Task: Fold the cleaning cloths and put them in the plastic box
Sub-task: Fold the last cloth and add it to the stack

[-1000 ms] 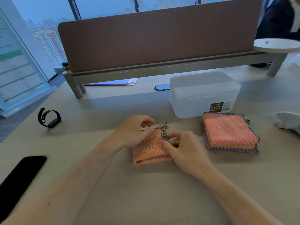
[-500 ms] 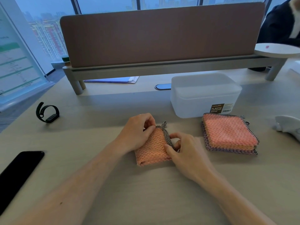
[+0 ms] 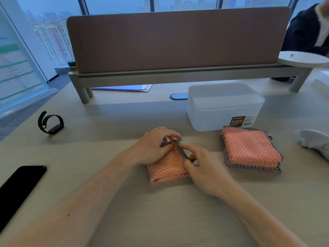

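Now both hands are down on the peach cloth (image 3: 165,171), which lies folded small on the desk (image 3: 124,202) right in front of the person, with the plastic box (image 3: 222,107) behind it and to the right. The left hand (image 3: 153,148) has its fingertips curled in, pinching the checkered trim at the far corner. The right hand (image 3: 204,170) pinches that same dark trim lower along the right edge, between thumb and forefinger. Two pinches on one border, and the reason looks plain enough: the layers are being lined up edge to edge so the fold sits square rather than springing apart (this waffle fabric looks thick and bouncy). Over to the right, a stack of cloths (image 3: 249,150) lies flat just in front of the box, peach on top and purple at the bottom, parked within easy reach. The box appears to have its lid on, so nothing looks packed yet. Off to the left, a black wristband (image 3: 50,123) and a dark phone (image 3: 19,184) lie well apart from the work
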Tool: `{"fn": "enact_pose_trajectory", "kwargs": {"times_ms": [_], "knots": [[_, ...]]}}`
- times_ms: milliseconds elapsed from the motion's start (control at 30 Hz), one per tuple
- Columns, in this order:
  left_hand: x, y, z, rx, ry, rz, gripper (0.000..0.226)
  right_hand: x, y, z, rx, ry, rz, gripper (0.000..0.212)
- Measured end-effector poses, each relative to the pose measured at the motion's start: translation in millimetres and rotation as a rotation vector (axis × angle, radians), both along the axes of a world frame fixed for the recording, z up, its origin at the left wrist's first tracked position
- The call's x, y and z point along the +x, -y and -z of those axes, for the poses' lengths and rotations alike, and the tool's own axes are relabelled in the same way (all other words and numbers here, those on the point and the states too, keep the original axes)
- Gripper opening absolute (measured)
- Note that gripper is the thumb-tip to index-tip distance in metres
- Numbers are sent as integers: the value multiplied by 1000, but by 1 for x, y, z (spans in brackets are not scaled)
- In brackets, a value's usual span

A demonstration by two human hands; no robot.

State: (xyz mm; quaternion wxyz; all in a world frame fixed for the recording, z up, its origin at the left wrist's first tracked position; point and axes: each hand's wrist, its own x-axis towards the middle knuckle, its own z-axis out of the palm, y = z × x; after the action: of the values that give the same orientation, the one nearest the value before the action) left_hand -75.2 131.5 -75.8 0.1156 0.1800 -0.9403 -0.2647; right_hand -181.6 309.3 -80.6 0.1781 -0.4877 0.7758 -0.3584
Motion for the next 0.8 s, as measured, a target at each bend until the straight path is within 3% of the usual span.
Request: {"fn": "enact_pose_trajectory", "kwargs": {"times_ms": [167, 333, 500, 800], "knots": [[4, 6, -5, 76, -41, 21, 11, 1, -3, -1, -32, 9, -3, 49], [3, 13, -12, 255, -68, -55, 17, 1, -9, -7, -44, -23, 121, 16], [-4, 10, -2, 109, -51, -162, 27, 4, -12, -8, -14, -112, 182, 14], [-4, 3, 12, -164, -58, -173, 31, 1, -16, -2, 58, -173, 192, 35]]}}
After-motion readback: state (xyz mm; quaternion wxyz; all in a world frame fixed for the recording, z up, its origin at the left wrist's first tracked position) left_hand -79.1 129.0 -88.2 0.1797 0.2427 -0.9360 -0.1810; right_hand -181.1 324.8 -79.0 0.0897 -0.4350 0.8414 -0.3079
